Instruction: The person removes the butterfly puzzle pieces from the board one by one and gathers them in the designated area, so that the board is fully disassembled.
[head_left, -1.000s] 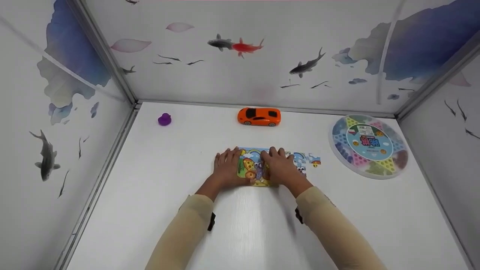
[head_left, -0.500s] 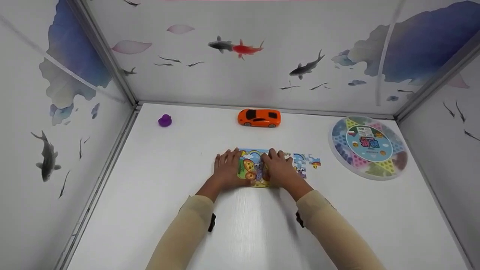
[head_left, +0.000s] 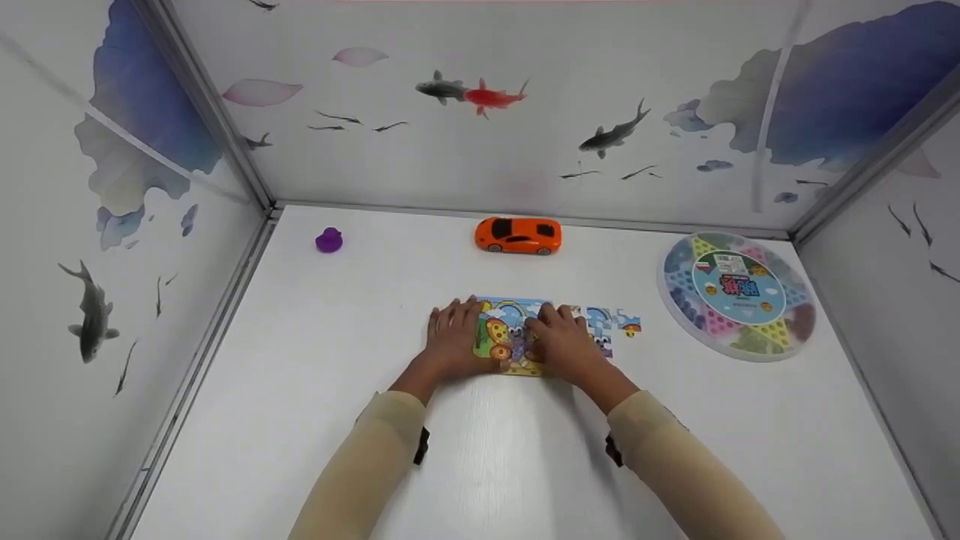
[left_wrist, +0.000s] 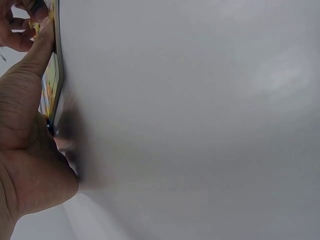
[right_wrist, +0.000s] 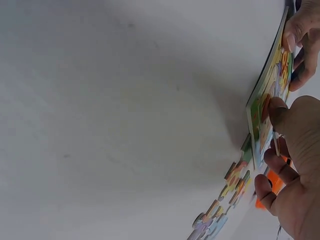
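A colourful cartoon jigsaw board (head_left: pixel 498 330) lies flat on the white table between both hands. My left hand (head_left: pixel 454 341) holds its left side, thumb at the near edge and fingers toward the far edge; the left wrist view shows the thumb (left_wrist: pixel 40 47) on the board. Over the board's right part, my right hand (head_left: pixel 566 341) is bent down. The right wrist view shows it pinching a thin puzzle piece (right_wrist: pixel 276 145), seen edge-on, between thumb and fingers. The piece's picture and the board's right part are hidden by this hand.
Several loose puzzle pieces (head_left: pixel 600 321) lie right of the board, partly behind the right hand. Farther back are a purple toy duck (head_left: pixel 328 240), an orange toy car (head_left: pixel 517 236) and a round Chinese checkers box (head_left: pixel 736 296). Patterned panels enclose the table's back and sides.
The right hand has shifted slightly over the board, its fingertips a little nearer me, and its forearm has swung a bit to the right. The left hand stays in place.
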